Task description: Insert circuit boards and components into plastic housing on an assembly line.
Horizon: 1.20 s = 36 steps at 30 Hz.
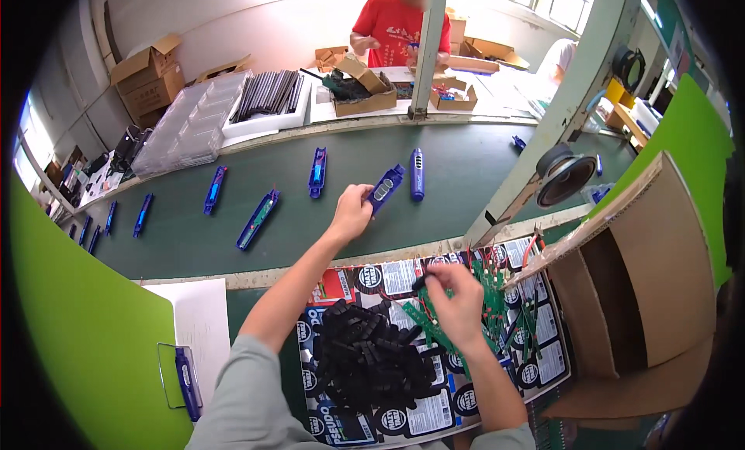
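Observation:
Over the green belt, my left hand (pixel 354 214) is closed round the lower end of a blue elongated plastic casing (pixel 386 186) with several pale oval openings along its face. My right hand (pixel 458 301) pinches a small black part (pixel 420 281) between thumb and fingertips, above the printed sheet. A heap of black plastic parts (pixel 365 357) lies between my forearms. Thin green circuit boards (pixel 493 295) with red wires are strewn beneath and beside my right hand. Just right of the held casing, a similar blue casing (pixel 417 174) lies on the belt.
More blue casings, one with a green board (pixel 258 220) inside, lie along the belt (pixel 287 143). A metal post (pixel 535 132) with a round speaker (pixel 565 175) rises at the right, near a cardboard box (pixel 621 287). Across the belt stands a person in red (pixel 384 27).

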Each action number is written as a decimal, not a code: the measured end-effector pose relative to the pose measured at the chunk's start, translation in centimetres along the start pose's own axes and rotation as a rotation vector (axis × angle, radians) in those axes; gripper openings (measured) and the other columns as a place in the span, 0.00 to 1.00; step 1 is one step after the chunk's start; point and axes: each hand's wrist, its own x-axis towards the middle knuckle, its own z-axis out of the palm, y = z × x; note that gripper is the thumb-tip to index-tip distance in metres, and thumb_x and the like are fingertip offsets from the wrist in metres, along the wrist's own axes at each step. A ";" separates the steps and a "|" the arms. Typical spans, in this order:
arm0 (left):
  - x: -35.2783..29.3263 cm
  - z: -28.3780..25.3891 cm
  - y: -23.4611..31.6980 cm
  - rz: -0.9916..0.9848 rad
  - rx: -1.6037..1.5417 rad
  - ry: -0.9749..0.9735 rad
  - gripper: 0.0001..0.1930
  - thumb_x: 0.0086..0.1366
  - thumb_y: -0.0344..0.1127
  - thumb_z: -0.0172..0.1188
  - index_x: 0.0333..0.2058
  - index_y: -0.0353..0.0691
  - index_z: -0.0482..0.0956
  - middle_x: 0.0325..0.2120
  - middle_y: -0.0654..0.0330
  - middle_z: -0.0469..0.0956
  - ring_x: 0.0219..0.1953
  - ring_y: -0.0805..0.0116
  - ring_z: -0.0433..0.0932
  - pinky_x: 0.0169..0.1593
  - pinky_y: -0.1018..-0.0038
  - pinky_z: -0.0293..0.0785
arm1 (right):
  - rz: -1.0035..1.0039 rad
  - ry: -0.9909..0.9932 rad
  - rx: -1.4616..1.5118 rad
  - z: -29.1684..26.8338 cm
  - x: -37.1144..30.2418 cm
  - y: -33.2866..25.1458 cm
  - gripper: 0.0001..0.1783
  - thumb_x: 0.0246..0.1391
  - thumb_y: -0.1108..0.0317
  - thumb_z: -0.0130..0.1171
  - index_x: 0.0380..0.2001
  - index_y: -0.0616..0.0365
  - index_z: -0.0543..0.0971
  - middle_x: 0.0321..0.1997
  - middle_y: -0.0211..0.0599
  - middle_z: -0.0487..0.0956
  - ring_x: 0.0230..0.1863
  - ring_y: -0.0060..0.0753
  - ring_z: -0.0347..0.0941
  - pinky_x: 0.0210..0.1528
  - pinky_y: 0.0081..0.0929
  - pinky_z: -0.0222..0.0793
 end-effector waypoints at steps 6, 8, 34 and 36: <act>-11.5 -0.6 5.7 0.065 -0.531 -0.168 0.19 0.66 0.16 0.47 0.56 0.23 0.70 0.47 0.49 0.80 0.51 0.66 0.80 0.57 0.72 0.75 | 0.052 0.123 0.063 1.8 3.7 -2.3 0.06 0.52 0.78 0.64 0.36 0.63 0.82 0.32 0.39 0.81 0.30 0.29 0.77 0.32 0.27 0.72; -13.4 -0.7 6.3 0.059 -0.579 -0.157 0.19 0.66 0.16 0.48 0.56 0.23 0.70 0.47 0.49 0.80 0.52 0.65 0.79 0.57 0.71 0.75 | -0.078 0.139 -0.043 2.5 3.9 -3.2 0.06 0.51 0.77 0.65 0.35 0.62 0.82 0.33 0.39 0.81 0.31 0.31 0.77 0.34 0.30 0.72; -16.9 -1.9 7.6 -0.015 -0.618 -0.023 0.11 0.68 0.23 0.59 0.48 0.27 0.77 0.38 0.60 0.82 0.40 0.77 0.80 0.46 0.81 0.75 | 0.118 0.185 -0.828 -13.2 -5.3 4.5 0.13 0.53 0.68 0.66 0.40 0.64 0.82 0.37 0.48 0.80 0.40 0.52 0.77 0.44 0.44 0.72; -16.9 -2.3 7.5 -0.026 -0.632 -0.045 0.13 0.69 0.23 0.58 0.50 0.27 0.77 0.40 0.60 0.81 0.42 0.76 0.79 0.49 0.79 0.75 | 0.184 0.133 -0.959 -14.5 -5.9 4.4 0.13 0.54 0.69 0.65 0.41 0.65 0.82 0.39 0.50 0.79 0.42 0.57 0.76 0.46 0.47 0.71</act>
